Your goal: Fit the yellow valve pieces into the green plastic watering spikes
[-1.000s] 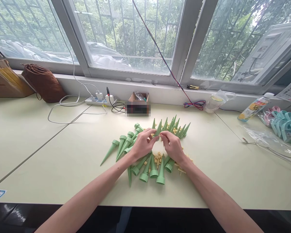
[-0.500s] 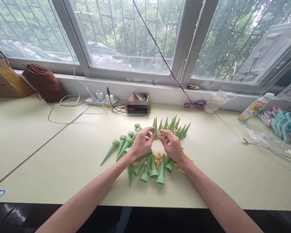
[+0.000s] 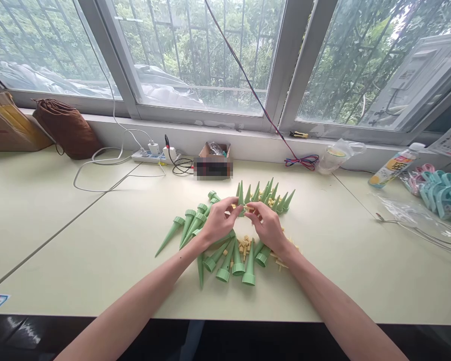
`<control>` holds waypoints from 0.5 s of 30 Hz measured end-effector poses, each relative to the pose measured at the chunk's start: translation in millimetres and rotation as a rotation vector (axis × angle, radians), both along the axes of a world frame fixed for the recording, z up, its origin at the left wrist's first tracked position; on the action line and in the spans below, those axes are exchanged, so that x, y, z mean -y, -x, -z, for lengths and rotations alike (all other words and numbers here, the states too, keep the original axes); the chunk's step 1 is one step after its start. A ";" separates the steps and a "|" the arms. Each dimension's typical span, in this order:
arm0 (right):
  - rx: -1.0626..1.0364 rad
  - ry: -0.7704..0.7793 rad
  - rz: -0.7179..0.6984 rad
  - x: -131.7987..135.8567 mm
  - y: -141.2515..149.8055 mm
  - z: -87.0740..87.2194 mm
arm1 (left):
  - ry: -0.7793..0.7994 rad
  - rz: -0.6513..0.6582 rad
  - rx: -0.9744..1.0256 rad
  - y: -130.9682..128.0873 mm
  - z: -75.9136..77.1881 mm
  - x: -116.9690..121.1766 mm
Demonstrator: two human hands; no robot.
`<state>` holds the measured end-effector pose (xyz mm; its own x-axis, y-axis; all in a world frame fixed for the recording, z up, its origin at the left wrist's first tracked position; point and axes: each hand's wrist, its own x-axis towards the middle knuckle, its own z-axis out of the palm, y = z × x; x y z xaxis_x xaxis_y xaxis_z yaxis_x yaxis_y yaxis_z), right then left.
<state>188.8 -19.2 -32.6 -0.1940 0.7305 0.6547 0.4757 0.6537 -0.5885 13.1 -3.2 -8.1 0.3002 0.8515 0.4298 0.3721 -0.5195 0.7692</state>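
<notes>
Between the thumb and fingers of my left hand [image 3: 221,219] is a green plastic watering spike [image 3: 241,194], its point upward. My right hand [image 3: 266,226] is closed in a pinch on a small yellow plastic piece [image 3: 248,207] right beside that spike's lower end; whether the two touch is hard to see. Loose green spikes [image 3: 195,225] lie left of my left hand. More of them [image 3: 249,273] lie in front, wide ends toward me, around a small heap of yellow pieces [image 3: 244,245]. Behind my hands, several spikes [image 3: 272,193] stand point up among other yellow pieces.
Along the window sill are a brown drawstring bag [image 3: 65,128], a power strip [image 3: 145,156], a small open box [image 3: 212,165], a clear jug [image 3: 338,156] and a bottle [image 3: 394,166]. Teal clips [image 3: 441,193] and a cable [image 3: 417,230] lie at the right.
The yellow piece in my right fingers has come slightly closer to the spike's lower end. My left hand stays nearly in place.
</notes>
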 end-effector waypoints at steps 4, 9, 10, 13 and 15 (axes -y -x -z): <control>-0.004 0.005 0.000 0.2 -0.2 -0.4 | -0.014 -0.001 -0.006 0.4 0.9 -0.4; -0.008 0.010 0.005 -0.2 -0.4 0.6 | -0.036 0.000 -0.021 0.2 0.4 0.9; -0.008 0.012 0.007 -0.3 -0.5 0.7 | -0.043 0.005 -0.025 0.1 0.3 1.2; -0.005 0.017 0.013 -0.1 -0.8 1.1 | -0.063 0.021 -0.038 -0.2 0.2 1.9; -0.001 0.018 0.014 0.0 -0.9 1.2 | -0.073 0.029 -0.049 -0.2 0.5 2.2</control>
